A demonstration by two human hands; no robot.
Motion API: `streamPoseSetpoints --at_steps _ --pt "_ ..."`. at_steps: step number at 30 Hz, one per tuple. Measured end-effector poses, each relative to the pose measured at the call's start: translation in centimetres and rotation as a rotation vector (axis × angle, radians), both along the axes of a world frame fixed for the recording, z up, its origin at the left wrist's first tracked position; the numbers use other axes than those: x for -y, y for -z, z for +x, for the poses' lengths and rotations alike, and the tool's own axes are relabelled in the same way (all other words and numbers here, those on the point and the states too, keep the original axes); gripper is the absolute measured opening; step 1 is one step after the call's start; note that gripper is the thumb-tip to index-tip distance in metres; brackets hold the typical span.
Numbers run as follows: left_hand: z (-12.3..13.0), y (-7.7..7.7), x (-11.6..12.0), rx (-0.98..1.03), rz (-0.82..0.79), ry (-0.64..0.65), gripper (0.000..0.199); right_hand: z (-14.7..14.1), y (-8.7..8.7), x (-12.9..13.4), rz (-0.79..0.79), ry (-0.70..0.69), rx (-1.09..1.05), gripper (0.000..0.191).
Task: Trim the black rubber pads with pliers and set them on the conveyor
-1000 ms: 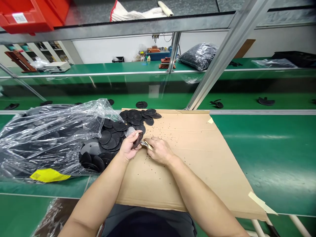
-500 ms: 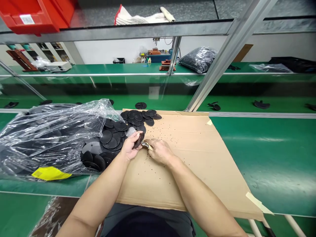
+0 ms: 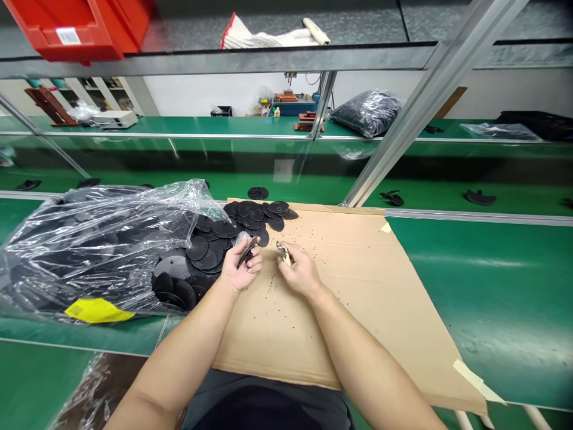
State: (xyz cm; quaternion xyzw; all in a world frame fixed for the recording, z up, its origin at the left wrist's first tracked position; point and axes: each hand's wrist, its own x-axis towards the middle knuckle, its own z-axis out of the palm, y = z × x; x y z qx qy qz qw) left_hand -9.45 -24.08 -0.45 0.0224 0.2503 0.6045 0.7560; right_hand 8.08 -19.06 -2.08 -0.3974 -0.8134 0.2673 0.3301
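Observation:
My left hand point(image 3: 242, 267) holds a black disc point(image 3: 248, 253), tilted nearly edge-on, between thumb and fingers. To its right, my right hand point(image 3: 301, 270) is closed round a small hand tool point(image 3: 283, 253) with a metal head and pale handle; the tool and disc are apart. Both hands are over a brown cardboard sheet point(image 3: 380, 310) dotted with tiny dark bits. A pile of black discs point(image 3: 208, 254) lies just left of my left hand, spilling from a clear plastic bag point(image 3: 111, 251) full of similar discs.
A metal post point(image 3: 394, 125) slants up behind the cardboard. Several black parts lie along the green strip point(image 3: 304, 191) at the back. Overhead, a shelf holds a red bin point(image 3: 85, 30) and a white glove point(image 3: 268, 39). A yellow label point(image 3: 96, 310) is at the bag's front.
My right hand has drawn the tool away to the right from the disc. My left hand has turned the disc more edge-on. The whole view has shifted slightly.

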Motion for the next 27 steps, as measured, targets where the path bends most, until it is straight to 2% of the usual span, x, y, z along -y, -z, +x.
streamPoseSetpoints --at_steps 3,5,8,11,15,20,23,27 --pt "0.0 -0.1 -0.1 -0.007 0.003 -0.029 0.022 0.4 0.5 -0.4 0.098 0.035 0.101 0.04" --pt "-0.1 -0.3 -0.2 -0.027 0.012 -0.118 0.018 0.4 0.7 -0.5 0.121 0.049 0.136 0.04" --pt "-0.4 -0.6 -0.4 -0.05 0.006 -0.303 0.021 0.2 0.8 -0.8 0.104 0.094 0.128 0.036" --pt "-0.7 -0.6 -0.5 -0.053 -0.056 -0.408 0.021 -0.9 0.1 -1.6 0.027 0.133 0.18 0.033" --pt "-0.6 -0.4 -0.7 -0.077 -0.083 -0.419 0.025 -3.7 -1.1 -3.2 -0.102 0.088 0.302 0.027" --pt "-0.1 0.0 -0.8 -0.109 0.021 -0.381 0.026 -6.3 -1.4 -4.4 -0.116 -0.105 0.43 0.019" --pt "-0.1 0.5 -1.0 -0.147 0.053 -0.364 0.028 -6.4 -1.4 -4.3 -0.084 -0.127 0.514 0.012" --pt "-0.1 0.7 -1.0 -0.194 0.09 -0.327 0.032 -5.1 -1.2 -4.1 -0.009 -0.157 0.534 0.018"
